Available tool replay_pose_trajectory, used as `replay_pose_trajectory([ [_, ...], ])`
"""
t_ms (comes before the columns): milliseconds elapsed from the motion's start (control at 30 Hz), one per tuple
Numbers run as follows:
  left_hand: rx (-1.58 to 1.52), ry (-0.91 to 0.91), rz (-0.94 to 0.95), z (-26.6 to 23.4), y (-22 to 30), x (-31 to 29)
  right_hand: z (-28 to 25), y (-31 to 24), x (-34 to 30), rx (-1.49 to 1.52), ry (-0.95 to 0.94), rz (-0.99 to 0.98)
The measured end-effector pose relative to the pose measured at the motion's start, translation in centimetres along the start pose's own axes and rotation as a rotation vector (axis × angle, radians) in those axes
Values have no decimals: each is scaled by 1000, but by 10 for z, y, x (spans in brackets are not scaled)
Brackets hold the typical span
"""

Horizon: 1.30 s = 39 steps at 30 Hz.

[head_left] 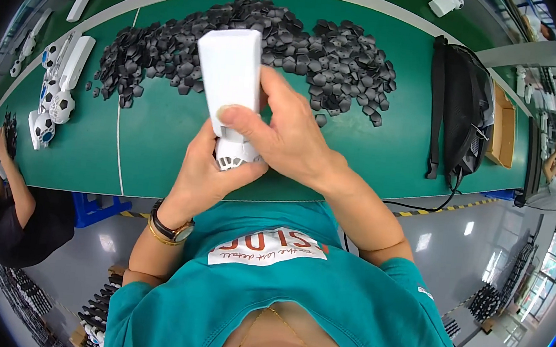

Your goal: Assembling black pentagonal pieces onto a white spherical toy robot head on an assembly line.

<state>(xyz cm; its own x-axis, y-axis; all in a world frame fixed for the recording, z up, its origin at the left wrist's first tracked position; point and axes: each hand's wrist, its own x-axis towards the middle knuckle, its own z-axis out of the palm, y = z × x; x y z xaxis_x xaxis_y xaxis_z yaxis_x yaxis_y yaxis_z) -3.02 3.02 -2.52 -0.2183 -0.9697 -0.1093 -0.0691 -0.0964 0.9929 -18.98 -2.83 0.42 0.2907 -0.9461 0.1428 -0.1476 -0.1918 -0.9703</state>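
A white plastic device (230, 68) is held upright over the near part of the green table, its broad flared end pointing away from me. Its rounded, slotted end sits low, close to my body. My left hand (203, 172) is closed around that rounded end from below. Against the flared body, my right hand (292, 131) grips the side, with its thumb pressed on the near face. Fingers hide part of the rounded end. Beyond the device lies a wide heap of small black pentagon pieces (252, 20), with a second cluster of black pentagon pieces (348, 66) to its right.
White devices with black-and-white ball ends (62, 107) lie at the left. A black bag (465, 111) and a cardboard box (502, 128) stand at the right. A white device (446, 2) lies beyond the pale strip. Another person (19, 215) works at the left.
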Motion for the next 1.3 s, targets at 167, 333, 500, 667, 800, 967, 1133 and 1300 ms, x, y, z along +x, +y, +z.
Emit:
replay_pose_trajectory([
  [167, -390, 49, -147, -6, 5, 4, -46, 30, 2, -768, 280, -328],
  [333, -430, 85, -147, -18, 5, 8, -43, 47, 1, -952, 236, -204],
  [500, -457, 119, -104, -20, 3, 6, -24, 50, 9, -786, 89, -355],
  [667, -461, 152, -98, -31, 0, 2, -47, 50, -2, -796, 56, -382],
  [800, -471, 130, -98, -34, -1, 3, -74, 51, -8, -874, 150, -360],
  [967, -510, 99, -101, -30, -2, 5, -75, 49, -7, -832, 227, -319],
  [1133, -503, 123, -101, -25, -1, 8, -45, 46, 4, -765, 88, -387],
  [1300, -492, 143, -92, -27, -1, 4, -21, 39, 17, -757, -2, -423],
])
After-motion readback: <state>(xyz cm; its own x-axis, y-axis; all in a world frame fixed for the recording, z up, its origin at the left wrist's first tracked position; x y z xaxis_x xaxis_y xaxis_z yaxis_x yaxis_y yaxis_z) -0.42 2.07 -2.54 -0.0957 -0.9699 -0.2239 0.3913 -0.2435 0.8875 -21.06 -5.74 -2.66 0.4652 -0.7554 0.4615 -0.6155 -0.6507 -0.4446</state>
